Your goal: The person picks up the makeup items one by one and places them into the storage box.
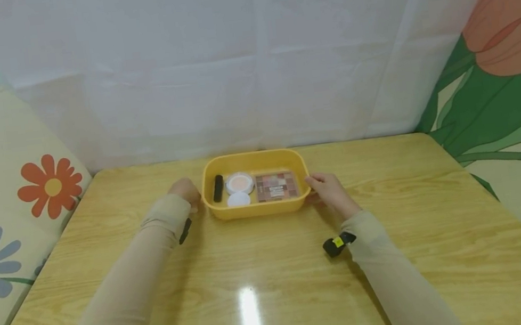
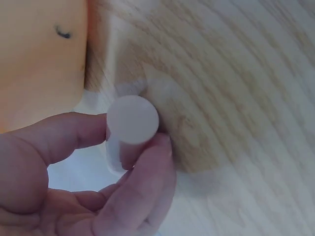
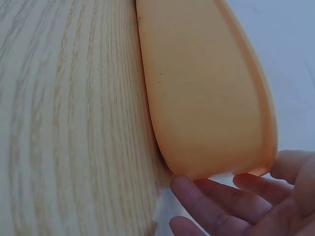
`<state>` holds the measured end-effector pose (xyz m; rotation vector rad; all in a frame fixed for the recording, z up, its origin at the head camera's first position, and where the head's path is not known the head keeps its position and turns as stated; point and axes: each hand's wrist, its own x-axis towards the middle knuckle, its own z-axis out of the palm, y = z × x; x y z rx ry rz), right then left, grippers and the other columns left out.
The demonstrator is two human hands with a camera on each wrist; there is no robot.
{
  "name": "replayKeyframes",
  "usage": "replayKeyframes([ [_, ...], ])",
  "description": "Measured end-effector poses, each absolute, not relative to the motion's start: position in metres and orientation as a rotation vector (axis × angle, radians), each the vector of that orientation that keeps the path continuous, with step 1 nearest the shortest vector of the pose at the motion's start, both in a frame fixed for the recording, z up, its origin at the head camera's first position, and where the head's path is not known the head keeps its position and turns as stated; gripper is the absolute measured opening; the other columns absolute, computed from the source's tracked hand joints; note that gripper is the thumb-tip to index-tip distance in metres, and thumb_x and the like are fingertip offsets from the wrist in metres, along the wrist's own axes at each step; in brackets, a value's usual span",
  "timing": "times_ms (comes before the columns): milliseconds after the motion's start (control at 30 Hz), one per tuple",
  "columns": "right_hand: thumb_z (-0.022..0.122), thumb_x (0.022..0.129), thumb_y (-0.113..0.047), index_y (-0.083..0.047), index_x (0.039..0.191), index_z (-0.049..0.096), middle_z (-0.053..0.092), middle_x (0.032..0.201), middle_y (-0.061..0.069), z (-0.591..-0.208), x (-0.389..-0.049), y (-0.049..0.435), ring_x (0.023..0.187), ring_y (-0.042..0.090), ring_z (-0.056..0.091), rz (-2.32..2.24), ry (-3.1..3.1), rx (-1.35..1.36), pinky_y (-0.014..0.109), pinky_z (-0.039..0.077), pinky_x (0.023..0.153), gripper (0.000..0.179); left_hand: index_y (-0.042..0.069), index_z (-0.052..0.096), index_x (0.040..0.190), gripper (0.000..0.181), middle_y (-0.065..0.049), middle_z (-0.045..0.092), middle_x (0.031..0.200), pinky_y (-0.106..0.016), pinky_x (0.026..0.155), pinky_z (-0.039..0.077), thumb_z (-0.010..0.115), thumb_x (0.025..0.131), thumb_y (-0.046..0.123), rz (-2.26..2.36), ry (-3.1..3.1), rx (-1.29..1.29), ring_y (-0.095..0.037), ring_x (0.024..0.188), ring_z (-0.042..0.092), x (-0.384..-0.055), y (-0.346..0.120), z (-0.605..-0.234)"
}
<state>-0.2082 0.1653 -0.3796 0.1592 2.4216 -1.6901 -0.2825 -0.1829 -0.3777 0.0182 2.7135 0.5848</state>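
Observation:
A yellow plastic basket [image 1: 256,209] sits near the table's far edge. Inside it are a black stick-shaped tube [image 1: 217,189], an open round compact [image 1: 240,183] with pinkish powder, and a squared eyeshadow palette [image 1: 276,186]. Just left of the basket, my left hand [image 1: 185,192] pinches a small tube [image 2: 133,119] with a round pale pink end between thumb and fingers. The left wrist view shows it close over the table, beside the basket wall. My right hand [image 1: 332,191] grips the basket's right end, thumb at the rim and fingers against the wall below.
The wood-grain table [image 1: 291,266] spreads toward me, with a bright light reflection in front. A white cloth [image 1: 241,79] hangs behind the far edge. Flower-patterned panels [image 1: 514,101] stand on both sides.

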Motion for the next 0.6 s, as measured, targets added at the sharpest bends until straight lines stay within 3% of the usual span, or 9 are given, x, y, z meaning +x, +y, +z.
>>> replayKeyframes([
  [167, 0.041, 0.106, -0.024, 0.005, 0.131, 0.054, 0.059, 0.124, 0.026, -0.379, -0.208, 0.166, 0.098, 0.033, 0.068, -1.646, 2.457, 0.154, 0.036, 0.055, 0.076, 0.04, 0.005, 0.056, 0.057, 0.029, -0.001, 0.052, 0.048, -0.021, 0.046, 0.044, 0.051, 0.085, 0.001, 0.775, 2.618, -0.016, -0.011, 0.042, 0.049, -0.282, -0.189, -0.377],
  [267, 0.041, 0.106, -0.024, 0.005, 0.13, 0.055, 0.06, 0.122, 0.026, -0.379, -0.207, 0.165, 0.096, 0.032, 0.068, -1.649, 2.457, 0.15, 0.034, 0.055, 0.073, 0.04, 0.008, 0.055, 0.049, 0.039, 0.002, 0.049, 0.041, -0.02, 0.043, 0.041, 0.048, 0.087, 0.003, 0.862, 2.592, -0.009, -0.009, 0.037, 0.045, -0.277, -0.191, -0.373],
  [600, 0.042, 0.105, -0.023, 0.005, 0.131, 0.054, 0.061, 0.121, 0.026, -0.379, -0.207, 0.166, 0.097, 0.033, 0.068, -1.659, 2.455, 0.146, 0.036, 0.056, 0.075, 0.04, 0.011, 0.055, 0.045, 0.035, 0.001, 0.049, 0.043, -0.02, 0.043, 0.04, 0.05, 0.078, 0.002, 0.991, 2.602, -0.03, -0.011, 0.041, 0.046, -0.265, -0.198, -0.367],
])
